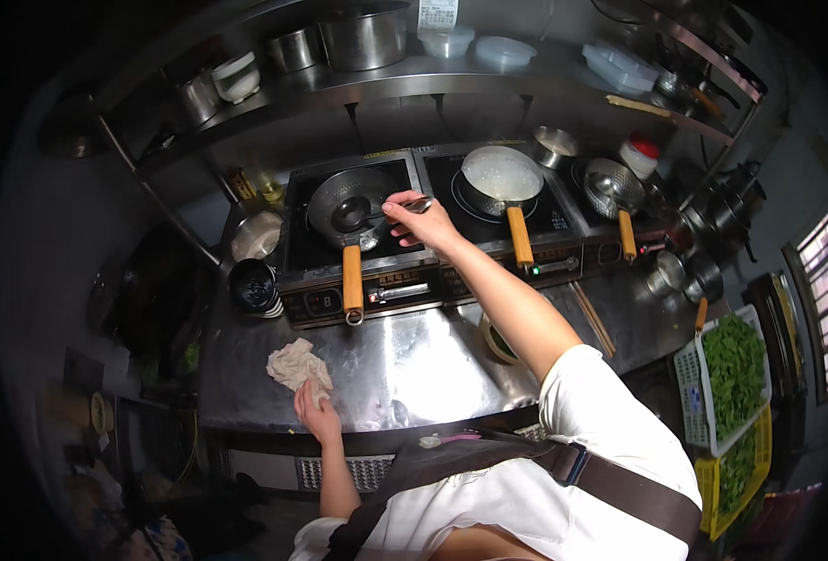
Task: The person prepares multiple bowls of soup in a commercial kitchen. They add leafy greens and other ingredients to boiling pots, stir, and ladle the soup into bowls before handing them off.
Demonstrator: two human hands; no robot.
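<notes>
My right hand grips the handle of a black ladle. The ladle's bowl is down inside a dark hammered saucepan with a wooden handle, on the left induction cooker. Lower left, my left hand has its fingers around the near end of a crumpled beige cloth on the steel counter. To the right of the ladle, a wooden-handled pan of pale, bubbling liquid sits over the middle cooker.
Another hammered pan occupies the right cooker. Stacked black bowls and a steel bowl stand at left. Chopsticks and a partly hidden bowl lie near my right arm. Baskets of leafy greens are at right, below an overhead shelf.
</notes>
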